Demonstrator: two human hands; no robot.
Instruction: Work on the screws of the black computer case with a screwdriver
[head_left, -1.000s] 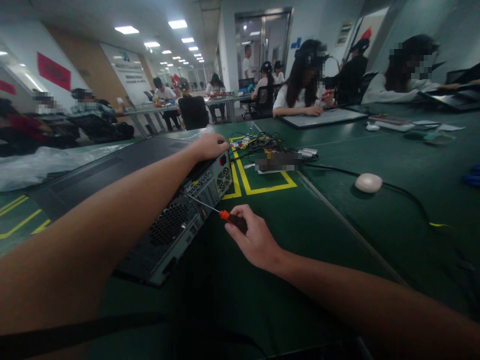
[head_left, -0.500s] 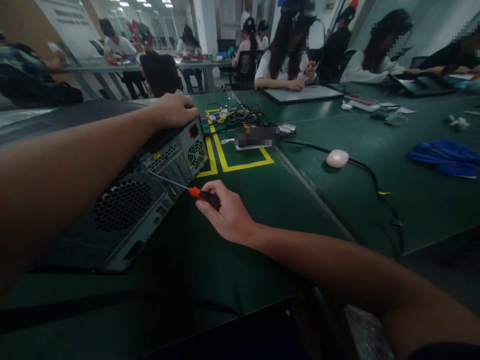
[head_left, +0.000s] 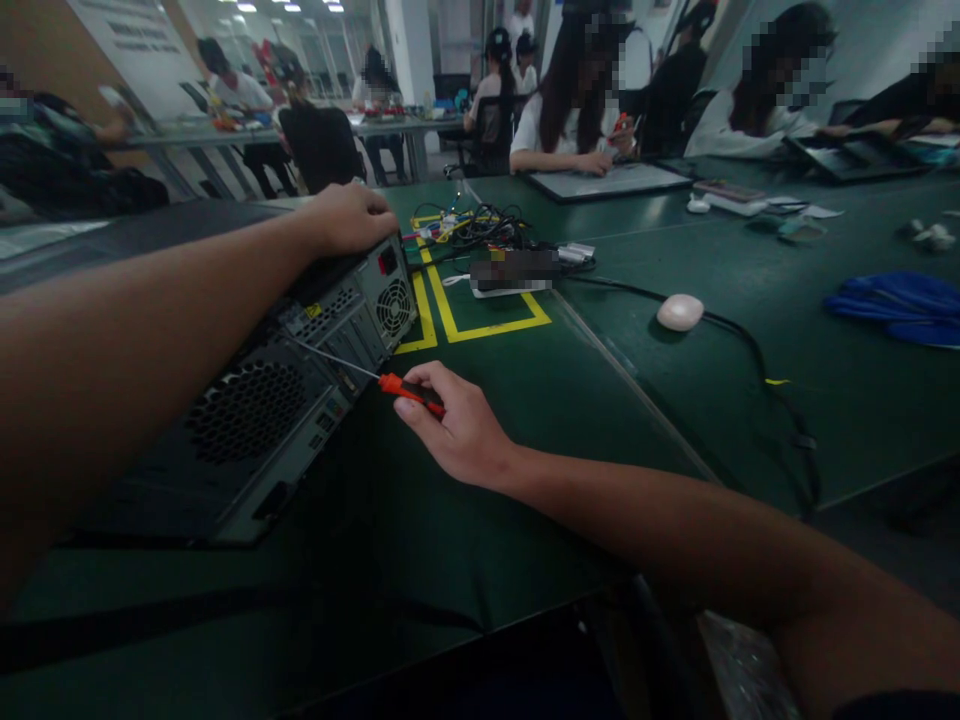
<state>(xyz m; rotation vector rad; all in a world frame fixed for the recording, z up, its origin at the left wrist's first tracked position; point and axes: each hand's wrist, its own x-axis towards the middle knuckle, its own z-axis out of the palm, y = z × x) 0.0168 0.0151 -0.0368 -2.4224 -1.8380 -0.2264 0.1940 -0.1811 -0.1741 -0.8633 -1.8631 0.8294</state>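
A dark computer case [head_left: 247,410] lies on the table at my left, its grey rear panel with fan grilles and ports turned toward me. My left hand [head_left: 356,215] is closed over its top rear corner, the fingertips partly hidden on the far side. In my right hand [head_left: 461,420] is an orange-and-black screwdriver [head_left: 391,383], its handle pinched between thumb and fingers. The thin shaft slants up to the left, and its tip meets the rear panel near the slot covers. Whether a screw sits under the tip is too small to tell.
Behind the case lies a tangle of cables [head_left: 487,225] by yellow tape markings [head_left: 499,330]. A pale mouse-shaped object [head_left: 680,312] rests beside a black cable [head_left: 757,360]. Blue cloth [head_left: 892,305] lies at right. Across the table a person [head_left: 566,120] works over a flat panel [head_left: 615,180].
The screwdriver handle has turned in my right hand, and an orange stripe now shows along it. My left hand stays on the case. The view has shifted slightly.
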